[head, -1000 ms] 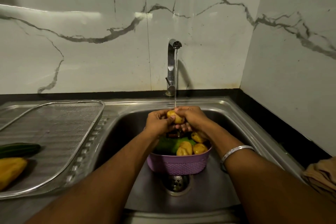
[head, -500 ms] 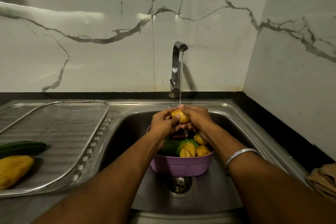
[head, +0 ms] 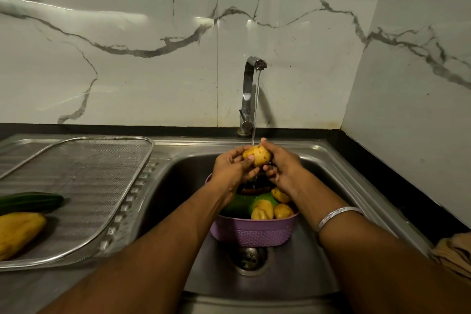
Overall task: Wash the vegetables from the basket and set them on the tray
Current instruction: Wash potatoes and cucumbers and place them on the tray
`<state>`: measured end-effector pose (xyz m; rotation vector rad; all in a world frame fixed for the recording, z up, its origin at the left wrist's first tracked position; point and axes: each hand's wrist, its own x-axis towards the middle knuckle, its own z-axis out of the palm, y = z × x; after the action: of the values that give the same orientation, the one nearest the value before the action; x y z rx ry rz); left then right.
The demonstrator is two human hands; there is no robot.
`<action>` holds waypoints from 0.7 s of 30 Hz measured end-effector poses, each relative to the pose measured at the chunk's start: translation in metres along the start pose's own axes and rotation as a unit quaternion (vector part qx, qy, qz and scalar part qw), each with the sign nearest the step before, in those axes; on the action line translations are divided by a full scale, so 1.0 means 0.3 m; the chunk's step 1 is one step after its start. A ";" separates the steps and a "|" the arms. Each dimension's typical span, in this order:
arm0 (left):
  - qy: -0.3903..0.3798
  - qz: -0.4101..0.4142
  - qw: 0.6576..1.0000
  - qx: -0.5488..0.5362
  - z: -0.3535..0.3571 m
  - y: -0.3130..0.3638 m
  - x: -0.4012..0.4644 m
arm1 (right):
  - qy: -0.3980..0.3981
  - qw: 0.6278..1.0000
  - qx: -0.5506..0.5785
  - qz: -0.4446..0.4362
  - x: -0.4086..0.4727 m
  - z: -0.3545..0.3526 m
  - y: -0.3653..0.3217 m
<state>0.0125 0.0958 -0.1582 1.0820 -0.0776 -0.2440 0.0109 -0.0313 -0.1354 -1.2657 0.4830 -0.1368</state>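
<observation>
White marble-veined wall behind a steel sink; tap running. Purple basket sits in the basin over the drain, holding potatoes, a green vegetable and a dark item, unidentified. Mesh tray at left carries a cucumber and a yellow vegetable. Left hand and right hand both grip one potato under the stream, above the basket. Against the earlier frame, more of the potato is exposed.

No legible text, labels or numbers on anything
</observation>
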 end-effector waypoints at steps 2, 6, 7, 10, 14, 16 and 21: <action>0.022 0.003 1.000 -0.014 0.003 0.002 0.002 | -0.038 0.999 0.021 0.010 -0.010 0.005 -0.002; 0.056 -0.007 0.997 -0.050 -0.015 0.019 0.019 | -0.121 0.988 0.100 0.009 -0.020 0.017 -0.002; 0.058 -0.008 0.997 -0.045 -0.019 0.024 0.023 | -0.122 0.987 0.103 0.007 -0.016 0.022 -0.002; 0.040 -0.016 0.999 0.007 -0.028 0.024 0.020 | -0.074 0.995 0.073 0.003 -0.004 0.033 0.012; -0.008 0.001 0.992 0.126 -0.037 -0.001 0.018 | -0.003 1.000 0.005 0.002 0.023 0.014 0.032; -0.009 0.020 0.987 0.161 -0.037 -0.006 0.014 | 0.003 1.000 -0.024 -0.012 0.019 -0.001 0.026; 0.024 0.068 0.970 0.234 -0.048 -0.005 0.004 | -0.077 0.982 -0.137 -0.108 -0.005 -0.004 0.041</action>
<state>0.0161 0.1073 -0.1663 1.5444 -0.1718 -0.0747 0.0072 -0.0280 -0.1467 -1.5855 0.2355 -0.1570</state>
